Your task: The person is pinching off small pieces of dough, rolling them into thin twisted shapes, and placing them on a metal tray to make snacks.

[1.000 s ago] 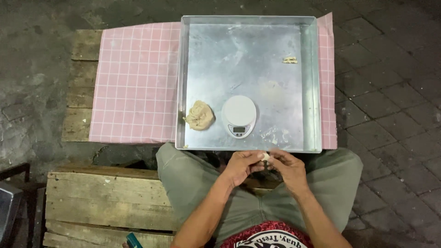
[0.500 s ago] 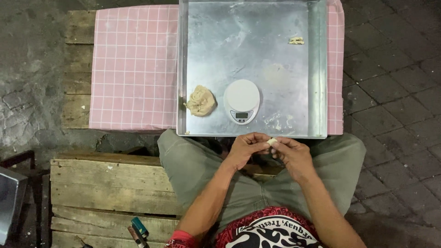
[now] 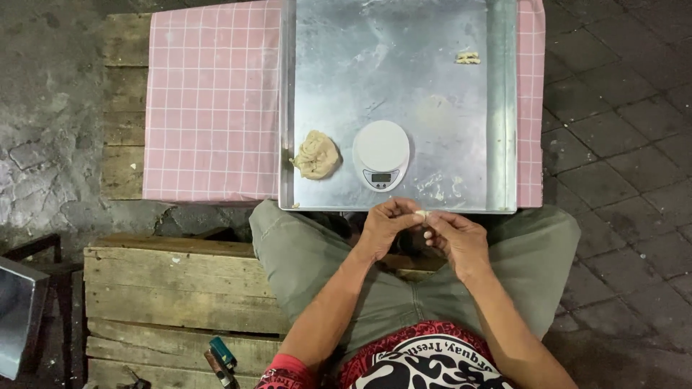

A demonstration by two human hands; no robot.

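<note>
Nearest the camera, the left hand and the right hand meet above the lap, just short of the near rim of the metal tray. Both grips are closed together on one small piece of dough, pinched between the fingertips of both hands. The piece is pale and mostly covered; its long axis cannot be told. It lies at 2 o'clock from the left hand's middle and at 11 o'clock from the right hand's, about equally near to each.

Beyond the hands, the tray sits on a pink checked cloth spread over a wooden pallet serving as the bench. In the tray: a round white kitchen scale at 12 o'clock from the hands, its platform bare; a larger dough lump just beside the scale at its 9 o'clock, against the tray's left wall; a small shaped dough bit well apart, toward the far right corner.
</note>
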